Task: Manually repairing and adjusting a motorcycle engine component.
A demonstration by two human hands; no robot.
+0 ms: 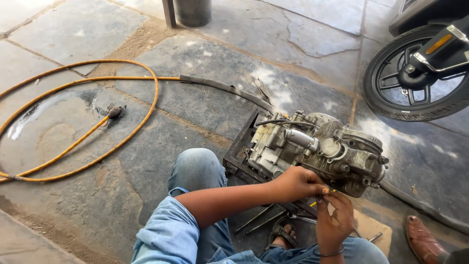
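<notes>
Engine (317, 151) (both grips (326, 193) pinched beside)

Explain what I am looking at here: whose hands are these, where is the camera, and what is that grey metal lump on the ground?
The one picture comes from a camera worn on a person's head, looking down at their own lap and hands. The person sits on a grey stone-slab floor in blue jeans and a light blue shirt.

The grimy grey metal engine block sits on a dark metal frame in front of the knees. The left hand rests against the engine's lower edge. The right hand pinches something small beside it; it is too small to identify.

Around them: a long coiled orange hose on the left, a black motorcycle wheel at upper right, thin metal rods under the legs, and a brown leather shoe of someone else at lower right.
</notes>
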